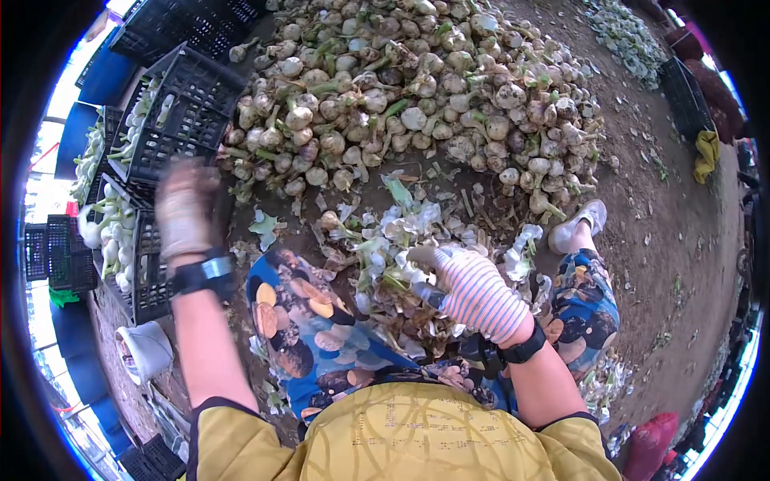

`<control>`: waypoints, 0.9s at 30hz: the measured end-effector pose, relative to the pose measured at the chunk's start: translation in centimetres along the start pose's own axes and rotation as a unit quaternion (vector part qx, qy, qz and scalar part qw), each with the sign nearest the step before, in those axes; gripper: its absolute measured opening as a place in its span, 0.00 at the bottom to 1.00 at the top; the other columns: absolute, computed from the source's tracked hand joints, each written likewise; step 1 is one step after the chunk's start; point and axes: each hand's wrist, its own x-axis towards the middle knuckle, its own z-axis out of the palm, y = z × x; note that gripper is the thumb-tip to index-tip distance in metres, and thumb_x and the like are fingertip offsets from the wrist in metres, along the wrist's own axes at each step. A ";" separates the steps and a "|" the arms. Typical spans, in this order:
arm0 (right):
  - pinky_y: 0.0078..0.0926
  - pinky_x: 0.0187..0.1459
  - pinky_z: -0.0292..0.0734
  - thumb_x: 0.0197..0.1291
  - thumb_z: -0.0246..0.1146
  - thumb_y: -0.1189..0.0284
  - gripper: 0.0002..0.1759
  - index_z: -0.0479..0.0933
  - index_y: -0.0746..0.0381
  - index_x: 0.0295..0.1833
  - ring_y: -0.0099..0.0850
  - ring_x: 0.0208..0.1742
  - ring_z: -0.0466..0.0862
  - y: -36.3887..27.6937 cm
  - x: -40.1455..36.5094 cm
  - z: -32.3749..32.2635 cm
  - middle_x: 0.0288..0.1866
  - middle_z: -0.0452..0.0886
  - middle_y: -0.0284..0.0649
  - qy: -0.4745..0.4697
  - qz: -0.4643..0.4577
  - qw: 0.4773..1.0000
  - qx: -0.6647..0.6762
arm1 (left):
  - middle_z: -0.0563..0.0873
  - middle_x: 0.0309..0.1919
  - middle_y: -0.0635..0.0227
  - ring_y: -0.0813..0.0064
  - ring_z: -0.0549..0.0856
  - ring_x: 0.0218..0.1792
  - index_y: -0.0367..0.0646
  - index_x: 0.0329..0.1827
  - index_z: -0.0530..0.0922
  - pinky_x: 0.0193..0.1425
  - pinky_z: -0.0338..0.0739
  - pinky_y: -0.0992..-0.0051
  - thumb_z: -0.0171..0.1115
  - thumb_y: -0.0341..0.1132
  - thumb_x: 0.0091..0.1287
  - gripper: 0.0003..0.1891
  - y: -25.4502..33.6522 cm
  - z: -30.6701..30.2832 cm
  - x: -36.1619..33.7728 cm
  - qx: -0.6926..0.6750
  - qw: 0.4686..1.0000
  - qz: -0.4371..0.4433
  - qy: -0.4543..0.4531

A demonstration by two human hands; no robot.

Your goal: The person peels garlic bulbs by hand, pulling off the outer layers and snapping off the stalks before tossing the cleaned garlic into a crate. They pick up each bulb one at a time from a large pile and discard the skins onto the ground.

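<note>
My left hand [186, 210], in a pale glove with a dark wristband, is blurred by motion beside the black crates on the left; its fingers are smeared. My right hand [475, 290], in a striped glove, is above the peelings between my legs. Its fingers are wrapped round a dark tool handle [430, 295], mostly hidden. Ahead lies a large heap of garlic bulbs [413, 119]. White and green peelings [393, 240] cover the ground below my right hand.
Black crates [183, 112] with trimmed bulbs [116, 232] stand at the left, a white bucket [147, 351] below them. At the right are another black crate [686, 98], a yellow cloth [706, 155] and a red sack [651, 442].
</note>
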 end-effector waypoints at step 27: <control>0.22 0.43 0.76 0.60 0.65 0.64 0.15 0.80 0.66 0.43 0.21 0.38 0.81 0.6 -2.7 -2.3 0.37 0.84 0.35 0.032 0.041 0.787 0.615 | 0.79 0.43 0.64 0.73 0.80 0.45 0.39 0.50 0.78 0.50 0.75 0.76 0.75 0.24 0.42 0.27 12.2 12.0 -18.8 -0.096 0.927 0.136 -0.337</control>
